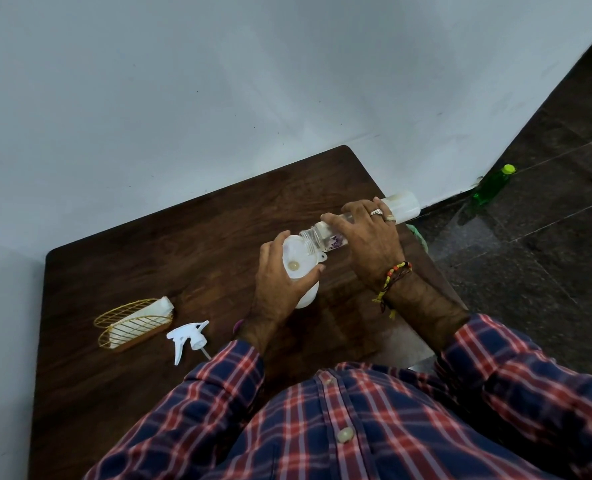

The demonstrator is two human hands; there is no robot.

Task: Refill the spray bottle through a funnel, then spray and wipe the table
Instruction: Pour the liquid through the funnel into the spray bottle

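Hands with tilted bottle over funnel

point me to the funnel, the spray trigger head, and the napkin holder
funnel (296,256): head view, on the white bowl's inner surface.
spray trigger head (187,336): head view, on its white body, lying on the table.
napkin holder (133,323): head view, on the gold wire side.

A white funnel sat in the neck of the white spray bottle, which stood upright near the middle of the dark wooden surface. At two o'clock from the funnel, a clear refill bottle lay tipped almost flat, its open threaded mouth over the funnel's rim. The detached white trigger sprayer lay on its side at eight o'clock from the spray bottle, well apart from it.
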